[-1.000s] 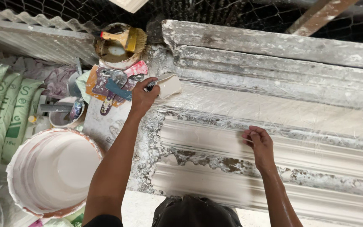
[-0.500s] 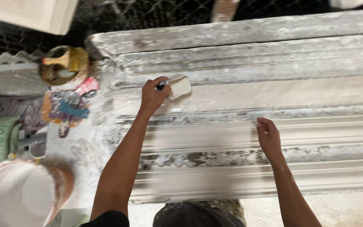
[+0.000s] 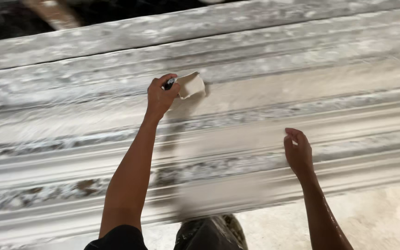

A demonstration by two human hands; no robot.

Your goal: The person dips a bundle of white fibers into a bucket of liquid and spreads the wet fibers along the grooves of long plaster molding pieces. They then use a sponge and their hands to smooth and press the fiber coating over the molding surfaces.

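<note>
A view from above looks down on a person's two bare arms reaching over a long white plaster mould (image 3: 237, 153). The picture is blurred by motion.

Nearest, at 6 o'clock along the bottom edge, sits a dark shape, likely the person's clothing or knee; it is too blurred to tell. A pale floor (image 3: 385, 217) shows at 5 o'clock.

The right hand (image 3: 298, 153) is at 3 to 4 o'clock. It is loosely open, fingers (image 3: 293, 133) curled a little, and holds nothing. Its palm side rests on or just above a ridge of the mould; contact is not clear.

The left hand (image 3: 160, 95) is farther off, at about 11 o'clock from the centre, at the end of a straight arm. It is closed in a firm grip around a dark handle (image 3: 170, 83). A wide, pale scraper (image 3: 191, 84) sticks out from the fist toward 3 o'clock, touching the hand and lying against a flat band of the mould.

The mould runs the full width of the view, left to right, with long parallel ridges and grooves. To the scraper's right the flat band continues unbroken to the frame's edge. At the far side, 12 o'clock, the mould's upper edge (image 3: 163, 32) meets a dark gap.
</note>
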